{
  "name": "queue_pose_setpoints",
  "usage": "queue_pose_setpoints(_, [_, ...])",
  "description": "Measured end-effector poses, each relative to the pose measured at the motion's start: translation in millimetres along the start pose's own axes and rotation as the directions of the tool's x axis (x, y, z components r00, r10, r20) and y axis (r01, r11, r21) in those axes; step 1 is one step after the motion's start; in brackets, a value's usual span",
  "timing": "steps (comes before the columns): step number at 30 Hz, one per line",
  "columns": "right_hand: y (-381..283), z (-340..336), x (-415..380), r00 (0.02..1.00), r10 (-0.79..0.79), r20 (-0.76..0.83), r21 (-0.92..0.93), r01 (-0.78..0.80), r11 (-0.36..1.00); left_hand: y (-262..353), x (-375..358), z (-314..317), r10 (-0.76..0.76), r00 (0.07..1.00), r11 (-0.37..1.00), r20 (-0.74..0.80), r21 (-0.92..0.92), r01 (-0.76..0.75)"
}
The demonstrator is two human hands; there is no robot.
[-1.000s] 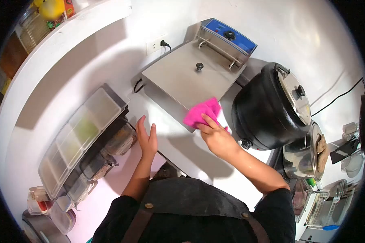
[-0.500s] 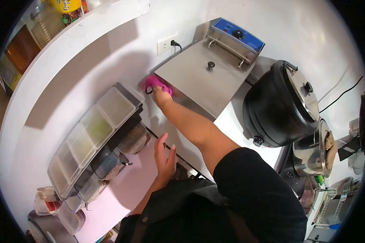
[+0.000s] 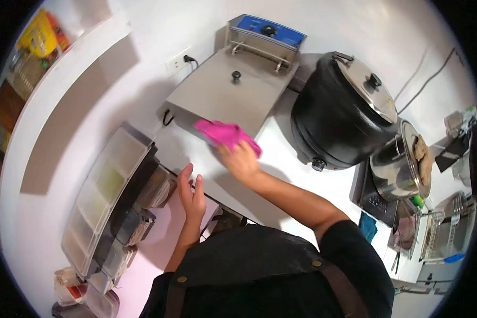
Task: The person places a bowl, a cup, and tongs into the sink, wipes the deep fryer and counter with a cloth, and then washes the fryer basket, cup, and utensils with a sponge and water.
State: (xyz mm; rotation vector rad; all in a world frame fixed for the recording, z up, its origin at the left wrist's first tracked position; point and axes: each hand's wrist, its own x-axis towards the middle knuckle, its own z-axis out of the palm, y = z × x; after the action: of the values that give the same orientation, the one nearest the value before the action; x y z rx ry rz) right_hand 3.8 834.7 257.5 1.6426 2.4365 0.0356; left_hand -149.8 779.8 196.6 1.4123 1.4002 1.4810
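A bright pink cloth is bunched in my right hand, whose fingers are closed on it. That hand is over the white counter, close to the front edge of a stainless-steel fryer with a flat lid, a black knob and a blue control panel. My left hand is raised near the counter's edge with its fingers apart and nothing in it. Beside it stands a divided condiment box with a clear lid.
Right of the fryer stands a black soup kettle with a metal lid. Beyond it a steel pot sits on an induction cooker. A teal cloth lies nearby. A curved white shelf juts out at left.
My right hand has brought the pink cloth from the fryer's left side round to its front, rightward and down. The left hand stays open; the whole view has shifted.
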Motion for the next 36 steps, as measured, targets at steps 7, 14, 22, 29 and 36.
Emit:
queue_pose_setpoints(7, [-2, 18, 27, 0.745, -0.237, -0.623, -0.310, 0.042, 0.950, 11, 34, 29, 0.054, 0.999, 0.997, -0.006, -0.050, -0.054])
queue_pose_setpoints(14, [47, 37, -63, 0.392, 0.045, -0.919, 0.154, 0.250, 0.956, 39, 67, 51, 0.357, 0.933, 0.904, 0.034, 0.239, -0.355])
queue_pose_setpoints(22, [64, 70, -12, 0.551, 0.279, -0.786, 0.519, 0.344, 0.782, 25, 91, 66, 0.547, 0.829, 0.766, 0.114, 0.331, -0.551])
queue_pose_setpoints(29, [147, 43, 59, 0.172, 0.709, -0.683, 0.711, 0.379, 0.592, 23, 88, 62, 0.618, 0.772, 0.716, 0.148, 0.299, -0.631])
queue_pose_setpoints(36, [178, 119, 100, 0.443, 0.895, 0.055, 0.985, 0.124, -0.121, 18, 74, 58, 0.557, 0.827, 0.785, 0.074, 0.278, -0.554])
